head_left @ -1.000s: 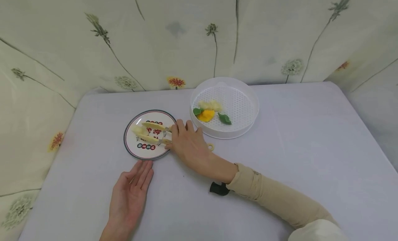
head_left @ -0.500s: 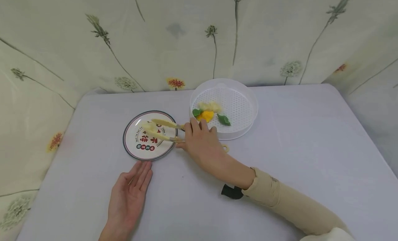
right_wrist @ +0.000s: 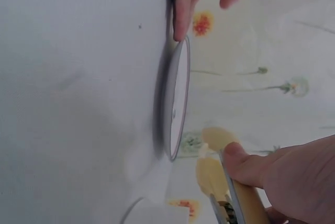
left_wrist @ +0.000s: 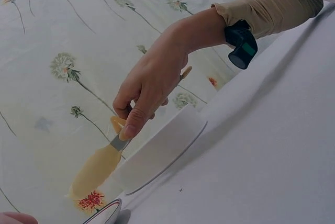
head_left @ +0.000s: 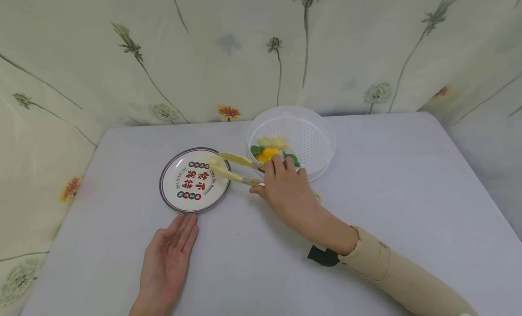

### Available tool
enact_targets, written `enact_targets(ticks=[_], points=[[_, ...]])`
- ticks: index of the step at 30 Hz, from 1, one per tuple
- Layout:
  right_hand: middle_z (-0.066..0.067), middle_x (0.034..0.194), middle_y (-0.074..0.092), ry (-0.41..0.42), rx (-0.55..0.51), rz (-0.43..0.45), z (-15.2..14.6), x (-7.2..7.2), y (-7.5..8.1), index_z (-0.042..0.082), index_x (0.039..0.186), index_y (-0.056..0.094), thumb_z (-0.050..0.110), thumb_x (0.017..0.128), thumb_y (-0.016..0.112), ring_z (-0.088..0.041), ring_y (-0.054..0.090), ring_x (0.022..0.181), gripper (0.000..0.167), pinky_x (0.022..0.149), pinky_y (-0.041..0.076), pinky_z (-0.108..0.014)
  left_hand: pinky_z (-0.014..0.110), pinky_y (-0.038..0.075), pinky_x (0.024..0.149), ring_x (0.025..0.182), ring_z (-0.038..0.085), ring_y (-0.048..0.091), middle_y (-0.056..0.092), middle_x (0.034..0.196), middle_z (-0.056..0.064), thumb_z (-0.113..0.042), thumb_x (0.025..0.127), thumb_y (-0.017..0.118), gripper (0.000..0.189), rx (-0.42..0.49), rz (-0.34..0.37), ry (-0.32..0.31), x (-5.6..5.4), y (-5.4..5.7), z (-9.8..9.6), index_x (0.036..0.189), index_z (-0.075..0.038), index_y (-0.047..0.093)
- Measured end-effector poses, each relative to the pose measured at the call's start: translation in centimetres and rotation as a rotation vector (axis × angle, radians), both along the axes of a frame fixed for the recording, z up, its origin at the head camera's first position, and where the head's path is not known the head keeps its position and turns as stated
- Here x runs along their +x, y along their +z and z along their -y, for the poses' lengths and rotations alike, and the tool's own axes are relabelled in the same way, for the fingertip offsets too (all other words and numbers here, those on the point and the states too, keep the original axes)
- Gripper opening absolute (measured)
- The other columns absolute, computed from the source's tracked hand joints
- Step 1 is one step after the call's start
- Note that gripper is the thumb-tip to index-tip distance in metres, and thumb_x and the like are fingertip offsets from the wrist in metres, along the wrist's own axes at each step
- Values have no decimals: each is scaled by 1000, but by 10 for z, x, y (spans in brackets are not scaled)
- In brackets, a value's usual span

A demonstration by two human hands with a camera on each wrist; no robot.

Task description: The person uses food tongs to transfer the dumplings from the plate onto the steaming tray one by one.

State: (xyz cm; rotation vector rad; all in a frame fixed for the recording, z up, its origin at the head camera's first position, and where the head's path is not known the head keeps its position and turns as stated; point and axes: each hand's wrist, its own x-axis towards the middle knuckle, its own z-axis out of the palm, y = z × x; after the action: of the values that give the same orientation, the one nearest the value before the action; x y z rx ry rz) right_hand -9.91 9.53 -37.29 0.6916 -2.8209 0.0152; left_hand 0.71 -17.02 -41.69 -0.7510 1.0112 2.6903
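Note:
My right hand grips yellow-tipped tongs, thumb on one arm and fingers on the other. Between the tong tips, above the plate's right rim, is a small pale yellow piece that looks like a dumpling. The white plate has a dark rim and red printed characters. At its near edge, my left hand lies with straight fingers, fingertips touching the rim in the right wrist view. Behind the right hand stands a white round perforated steamer tray, partly covered by the fingers.
Inside the tray's left half lie pale dumpling-like pieces, a yellow piece and green pieces. A black wrist device sits under the right wrist. Flowered cloth rises behind the white table.
The right hand has moved right, carrying the tongs and the pale piece from the plate's middle toward the steamer tray. My left hand stays at the plate's edge.

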Motion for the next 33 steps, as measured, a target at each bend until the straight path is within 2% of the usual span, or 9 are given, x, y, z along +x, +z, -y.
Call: enact_targets(ticks=[8, 15, 24, 28, 33], points=[[-12, 94, 50, -17, 1, -78, -18, -1, 8, -3, 108, 57, 58, 97, 70, -28, 43, 77, 63, 49, 30, -31, 24, 32, 138, 167, 17, 28, 13, 182, 8, -21, 113, 30, 65, 18, -2, 5, 1, 0, 1, 174, -12, 8], [-16, 96, 51, -67, -60, -24, -43, -6, 14, -7, 113, 57, 50, 96, 77, -30, 42, 78, 63, 50, 31, -32, 24, 32, 138, 167, 17, 28, 13, 182, 8, -21, 113, 30, 65, 18, 4, 15, 1, 0, 0, 174, -12, 8], [-23, 102, 54, -148, -92, 19, -72, -12, 17, -14, 122, 58, 42, 101, 74, -35, 47, 82, 62, 49, 37, -35, 24, 33, 137, 166, 16, 29, 14, 182, 7, -21, 113, 31, 65, 9, 15, 15, -1, 0, 0, 174, -12, 10], [-23, 98, 51, -169, -103, 33, -82, -14, 14, -14, 118, 56, 40, 102, 73, -35, 45, 80, 60, 48, 34, -33, 24, 33, 137, 166, 16, 30, 15, 182, 7, -20, 113, 32, 65, 14, 19, 21, -1, -1, -1, 174, -12, 10], [-22, 92, 46, -177, -110, -31, -93, -20, 10, -15, 108, 54, 39, 101, 75, -34, 40, 75, 58, 46, 29, -32, 24, 33, 137, 166, 16, 30, 15, 182, 7, -20, 113, 31, 65, 14, 19, 24, -1, -2, 0, 174, -12, 10]])
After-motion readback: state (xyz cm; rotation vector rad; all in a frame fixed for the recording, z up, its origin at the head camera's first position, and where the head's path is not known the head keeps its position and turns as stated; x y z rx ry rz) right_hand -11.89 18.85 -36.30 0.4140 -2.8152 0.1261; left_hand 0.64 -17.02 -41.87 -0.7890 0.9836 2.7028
